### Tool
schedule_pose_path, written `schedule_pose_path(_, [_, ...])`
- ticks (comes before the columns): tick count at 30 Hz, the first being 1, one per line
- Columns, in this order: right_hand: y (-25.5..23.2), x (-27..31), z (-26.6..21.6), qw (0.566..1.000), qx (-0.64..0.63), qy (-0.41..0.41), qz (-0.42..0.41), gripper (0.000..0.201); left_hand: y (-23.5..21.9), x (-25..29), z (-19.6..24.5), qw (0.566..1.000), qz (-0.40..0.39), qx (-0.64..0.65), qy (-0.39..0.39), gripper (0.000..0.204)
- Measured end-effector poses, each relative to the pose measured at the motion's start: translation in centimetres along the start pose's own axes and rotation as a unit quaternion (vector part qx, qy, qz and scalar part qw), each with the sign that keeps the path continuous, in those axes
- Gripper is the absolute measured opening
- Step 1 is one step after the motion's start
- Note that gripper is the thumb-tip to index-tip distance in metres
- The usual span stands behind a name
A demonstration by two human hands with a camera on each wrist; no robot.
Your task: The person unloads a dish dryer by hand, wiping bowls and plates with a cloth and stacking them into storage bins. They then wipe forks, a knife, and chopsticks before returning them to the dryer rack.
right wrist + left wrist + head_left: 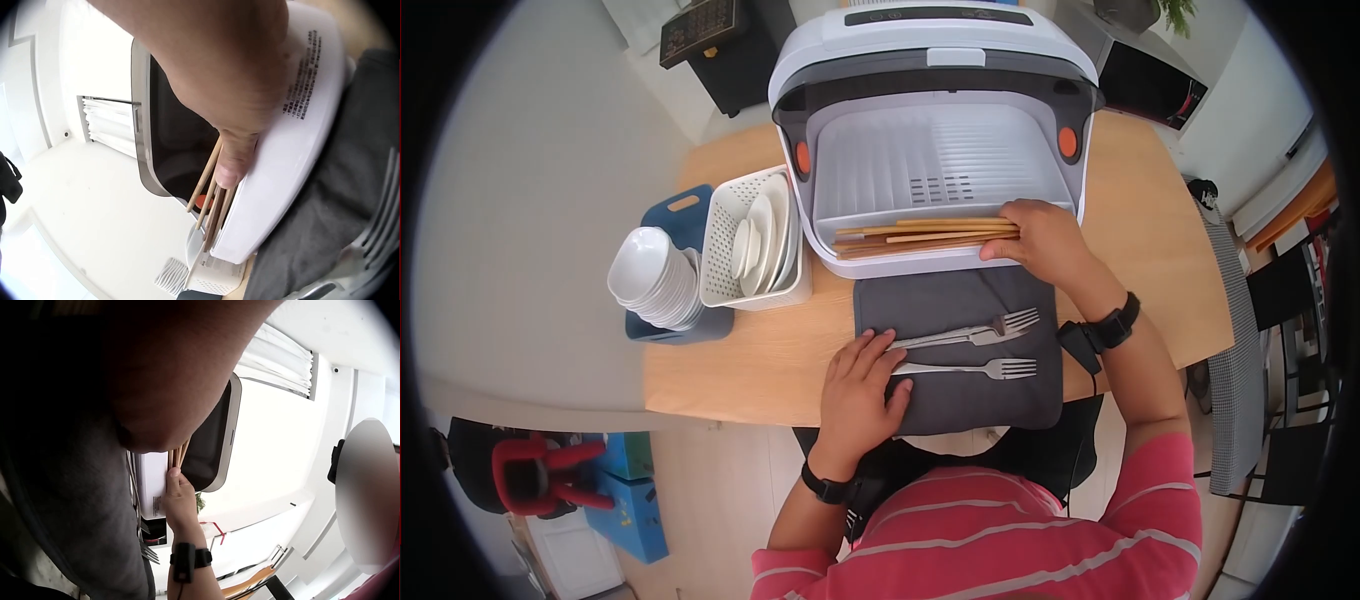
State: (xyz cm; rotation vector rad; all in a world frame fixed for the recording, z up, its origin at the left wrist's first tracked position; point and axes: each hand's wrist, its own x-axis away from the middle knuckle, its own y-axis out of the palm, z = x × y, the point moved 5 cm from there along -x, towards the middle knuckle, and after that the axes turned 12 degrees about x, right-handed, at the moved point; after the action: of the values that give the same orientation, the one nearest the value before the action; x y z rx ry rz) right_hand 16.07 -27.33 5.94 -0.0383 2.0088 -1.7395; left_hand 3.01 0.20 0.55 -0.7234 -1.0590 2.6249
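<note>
My right hand (pixel 1045 245) grips one end of a bundle of wooden chopsticks (pixel 925 234). They lie crosswise along the front compartment of a white dish rack box (pixel 850 268), whose dark see-through lid is raised. In the right wrist view, the thumb presses on the chopsticks (pixel 215 209) just over the white front wall. On the folded dark grey cloth (pixel 960 300) in front of the box, my left hand (pixel 860 395) rests with its fingers over fork handles. Several metal forks (pixel 1005 369) lie there, tines to the right.
Left of the box stands a white perforated basket (pixel 725 290) of white plates (pixel 765 230). Beside it, a blue bin (pixel 690 205) holds a stack of white bowls (pixel 645 275). The wooden table (pixel 1155 250) ends close to the person's body. A microwave (pixel 1145 85) stands behind at right.
</note>
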Motion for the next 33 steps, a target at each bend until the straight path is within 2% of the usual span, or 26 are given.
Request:
schedule_pose_path(7, [0.4,-0.7,0.7,0.999,0.027,0.014,-0.020,0.067,0.0,0.0,0.1,1.000,0.000,0.000,0.001,0.044])
schedule_pose_path(13, [-0.1,-1.1,0.8,1.000,0.013,0.023,0.002,0.066,-0.8,-1.1,1.2,1.000,-0.010,-0.015,0.025,0.046])
schedule_pose_path(19, [-0.3,-1.0,0.4,0.999,0.030,-0.010,-0.027,0.065,-4.4,-5.2,1.1,0.995,0.068,-0.038,0.060,0.050])
schedule_pose_path(24, [-0.6,-1.1,0.0,0.998,0.022,-0.054,0.002,0.063,-6.0,-10.1,3.1,0.991,0.066,-0.069,0.097,0.062])
schedule_pose_path(29, [-2.3,-1.4,-1.1,0.995,0.066,-0.080,0.009,0.060,-3.8,-14.2,4.7,0.974,0.018,-0.127,0.185,0.073])
schedule_pose_path(33, [-5.8,0.4,-2.7,0.987,0.115,-0.085,0.078,0.056,-1.8,-15.6,5.4,0.972,-0.002,-0.159,0.173,0.069])
